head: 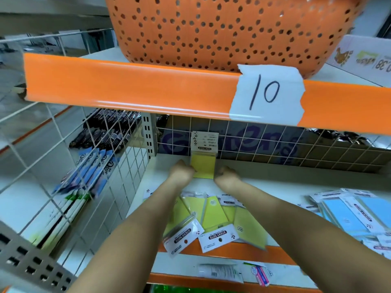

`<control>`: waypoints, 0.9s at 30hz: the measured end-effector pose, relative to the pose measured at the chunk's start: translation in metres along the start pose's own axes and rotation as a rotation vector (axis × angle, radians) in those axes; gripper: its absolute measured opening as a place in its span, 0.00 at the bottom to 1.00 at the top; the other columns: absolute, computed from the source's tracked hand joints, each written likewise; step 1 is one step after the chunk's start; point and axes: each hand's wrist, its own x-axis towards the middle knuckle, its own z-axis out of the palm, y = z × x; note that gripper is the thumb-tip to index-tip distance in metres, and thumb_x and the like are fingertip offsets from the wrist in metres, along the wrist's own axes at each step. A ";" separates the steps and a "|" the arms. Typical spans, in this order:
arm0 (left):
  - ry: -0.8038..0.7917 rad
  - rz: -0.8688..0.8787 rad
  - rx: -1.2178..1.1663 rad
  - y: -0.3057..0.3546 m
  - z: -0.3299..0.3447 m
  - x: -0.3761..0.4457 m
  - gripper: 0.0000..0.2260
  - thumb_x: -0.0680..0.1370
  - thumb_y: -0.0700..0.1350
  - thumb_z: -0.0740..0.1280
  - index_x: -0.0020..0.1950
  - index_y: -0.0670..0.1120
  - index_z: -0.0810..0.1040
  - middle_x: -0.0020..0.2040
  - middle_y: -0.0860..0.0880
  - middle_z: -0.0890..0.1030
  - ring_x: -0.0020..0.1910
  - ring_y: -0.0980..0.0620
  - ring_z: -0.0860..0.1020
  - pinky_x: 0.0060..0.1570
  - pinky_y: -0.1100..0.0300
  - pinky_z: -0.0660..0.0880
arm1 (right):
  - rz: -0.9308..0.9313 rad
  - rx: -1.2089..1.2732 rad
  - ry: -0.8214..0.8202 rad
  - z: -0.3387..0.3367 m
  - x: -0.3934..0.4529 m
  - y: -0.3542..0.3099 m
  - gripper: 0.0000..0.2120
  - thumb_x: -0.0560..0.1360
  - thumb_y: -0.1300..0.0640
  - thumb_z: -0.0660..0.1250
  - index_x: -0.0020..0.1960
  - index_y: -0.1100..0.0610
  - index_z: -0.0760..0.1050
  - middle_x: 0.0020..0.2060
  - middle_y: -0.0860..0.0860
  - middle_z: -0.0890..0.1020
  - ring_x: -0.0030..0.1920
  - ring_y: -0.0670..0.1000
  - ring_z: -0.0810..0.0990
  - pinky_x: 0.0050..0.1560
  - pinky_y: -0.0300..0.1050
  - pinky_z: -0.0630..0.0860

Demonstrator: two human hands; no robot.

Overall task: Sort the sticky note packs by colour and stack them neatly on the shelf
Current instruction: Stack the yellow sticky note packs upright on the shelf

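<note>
2 hands, 1 orange basket, 1 yellow stack

Both bare forearms reach forward side by side, the 2 hands close together. The left hand and right hand have curled fingers, knuckles toward the camera.
</note>
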 end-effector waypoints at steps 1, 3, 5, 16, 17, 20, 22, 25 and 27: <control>0.026 -0.016 -0.019 -0.002 -0.007 -0.003 0.06 0.79 0.40 0.58 0.46 0.40 0.72 0.44 0.44 0.73 0.38 0.48 0.71 0.30 0.63 0.63 | -0.023 -0.039 0.014 -0.002 -0.003 0.002 0.06 0.74 0.64 0.57 0.46 0.58 0.72 0.37 0.53 0.70 0.31 0.50 0.66 0.29 0.38 0.60; 0.111 -0.032 -0.027 -0.007 -0.019 -0.013 0.13 0.79 0.37 0.56 0.34 0.42 0.64 0.42 0.45 0.72 0.34 0.51 0.67 0.29 0.64 0.60 | -0.045 -0.060 0.009 -0.004 -0.008 0.003 0.11 0.74 0.64 0.58 0.48 0.61 0.78 0.37 0.56 0.74 0.35 0.52 0.68 0.36 0.40 0.63; 0.154 -0.012 0.011 -0.015 -0.028 -0.017 0.12 0.77 0.36 0.57 0.34 0.42 0.63 0.40 0.43 0.74 0.35 0.49 0.69 0.29 0.62 0.61 | -0.077 -0.034 0.001 -0.004 -0.015 0.002 0.10 0.75 0.62 0.58 0.50 0.61 0.78 0.40 0.57 0.74 0.40 0.53 0.69 0.40 0.41 0.64; 0.225 -0.265 0.237 -0.059 -0.053 -0.061 0.16 0.73 0.52 0.64 0.56 0.43 0.75 0.54 0.42 0.77 0.52 0.42 0.76 0.48 0.54 0.75 | -0.319 0.168 -0.128 0.028 -0.061 -0.033 0.09 0.74 0.63 0.62 0.38 0.62 0.79 0.33 0.58 0.80 0.28 0.51 0.76 0.36 0.45 0.78; 0.209 -0.299 0.234 -0.065 -0.051 -0.061 0.20 0.71 0.53 0.65 0.58 0.44 0.75 0.56 0.41 0.77 0.53 0.41 0.76 0.52 0.52 0.76 | -0.315 0.166 -0.158 0.032 -0.065 -0.036 0.10 0.75 0.64 0.62 0.37 0.61 0.78 0.33 0.58 0.81 0.25 0.50 0.76 0.33 0.43 0.78; 0.201 -0.374 0.192 -0.078 -0.045 -0.059 0.24 0.70 0.55 0.65 0.62 0.44 0.75 0.60 0.41 0.76 0.57 0.40 0.76 0.58 0.49 0.75 | -0.301 0.138 -0.207 0.044 -0.071 -0.042 0.10 0.76 0.63 0.62 0.38 0.60 0.78 0.39 0.61 0.84 0.24 0.51 0.78 0.26 0.37 0.72; 0.212 -0.374 0.170 -0.078 -0.044 -0.061 0.22 0.71 0.55 0.65 0.61 0.44 0.75 0.58 0.41 0.77 0.56 0.40 0.77 0.57 0.50 0.76 | -0.276 0.137 -0.224 0.049 -0.073 -0.047 0.09 0.76 0.62 0.62 0.42 0.61 0.79 0.40 0.64 0.84 0.25 0.52 0.79 0.25 0.37 0.70; 0.206 -0.384 0.128 -0.074 -0.045 -0.062 0.19 0.72 0.53 0.66 0.59 0.43 0.76 0.56 0.40 0.79 0.54 0.41 0.78 0.56 0.51 0.77 | -0.237 0.103 -0.242 0.054 -0.074 -0.053 0.10 0.75 0.63 0.61 0.49 0.65 0.80 0.25 0.59 0.79 0.22 0.50 0.77 0.25 0.36 0.71; 0.203 -0.398 0.107 -0.074 -0.046 -0.061 0.20 0.71 0.52 0.67 0.59 0.43 0.76 0.57 0.41 0.79 0.54 0.41 0.78 0.56 0.53 0.77 | -0.230 0.057 -0.239 0.057 -0.074 -0.057 0.09 0.75 0.63 0.63 0.48 0.64 0.81 0.20 0.54 0.75 0.21 0.49 0.76 0.27 0.36 0.72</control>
